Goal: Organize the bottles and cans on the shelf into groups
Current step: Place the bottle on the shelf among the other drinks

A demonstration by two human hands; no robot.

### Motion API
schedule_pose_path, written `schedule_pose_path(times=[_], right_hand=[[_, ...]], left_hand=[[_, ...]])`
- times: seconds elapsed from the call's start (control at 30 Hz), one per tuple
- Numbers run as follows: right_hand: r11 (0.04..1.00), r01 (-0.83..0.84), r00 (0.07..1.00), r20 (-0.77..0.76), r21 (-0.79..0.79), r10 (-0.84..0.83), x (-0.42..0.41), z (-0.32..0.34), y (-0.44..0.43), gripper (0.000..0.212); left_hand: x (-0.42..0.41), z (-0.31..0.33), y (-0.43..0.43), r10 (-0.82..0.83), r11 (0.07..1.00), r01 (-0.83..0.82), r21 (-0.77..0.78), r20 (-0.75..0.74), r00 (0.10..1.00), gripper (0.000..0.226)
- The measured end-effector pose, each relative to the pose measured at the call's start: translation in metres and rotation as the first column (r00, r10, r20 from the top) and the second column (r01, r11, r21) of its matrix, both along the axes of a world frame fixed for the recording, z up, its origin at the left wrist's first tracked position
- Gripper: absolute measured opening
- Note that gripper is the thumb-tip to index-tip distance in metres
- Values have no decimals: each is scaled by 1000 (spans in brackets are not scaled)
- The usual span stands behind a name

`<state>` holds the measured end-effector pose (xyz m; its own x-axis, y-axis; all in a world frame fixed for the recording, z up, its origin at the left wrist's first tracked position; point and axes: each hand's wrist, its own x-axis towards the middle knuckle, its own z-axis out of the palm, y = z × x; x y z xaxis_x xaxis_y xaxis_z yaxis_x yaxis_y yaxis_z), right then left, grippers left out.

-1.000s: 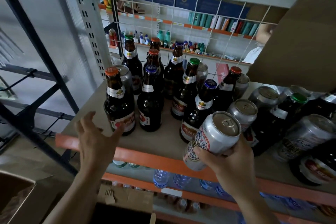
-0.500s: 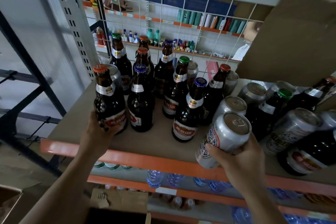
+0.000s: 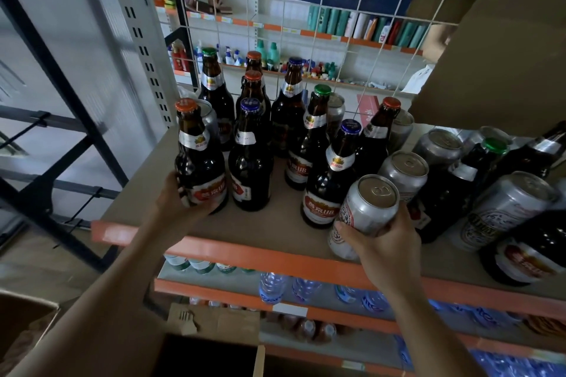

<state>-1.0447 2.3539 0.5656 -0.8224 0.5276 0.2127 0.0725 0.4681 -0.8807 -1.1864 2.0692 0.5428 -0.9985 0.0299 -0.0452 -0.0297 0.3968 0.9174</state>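
Your left grip point(image 3: 179, 200) is closed around the lower part of the orange-capped bottle point(image 3: 199, 162). This bottle stands upright at the front left of the shelf point(image 3: 275, 220), just beside a dark bottle point(image 3: 249, 162) with a blue cap. Your right grip point(image 3: 389, 242) holds a silver can point(image 3: 366, 211) from below. The can is tilted at the front edge of the shelf, with other cans point(image 3: 404, 171) near behind it.

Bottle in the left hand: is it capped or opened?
Capped: an orange cap sits on the brown beer bottle that the left hand grips by its label.
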Motion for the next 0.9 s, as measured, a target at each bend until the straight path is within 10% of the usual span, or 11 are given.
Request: schedule_pose_path(times=[0.23,0.9], right_hand=[[997,71,997,-11,29,-71,-5,-2,0,62],[981,153,988,-48,120,-149,-10,-8,3,91]], left_hand=[[3,-18,-9,56,989,-66,-129,-81,995,95],[28,16,0,58,969,-102,-225,-193,979,82]])
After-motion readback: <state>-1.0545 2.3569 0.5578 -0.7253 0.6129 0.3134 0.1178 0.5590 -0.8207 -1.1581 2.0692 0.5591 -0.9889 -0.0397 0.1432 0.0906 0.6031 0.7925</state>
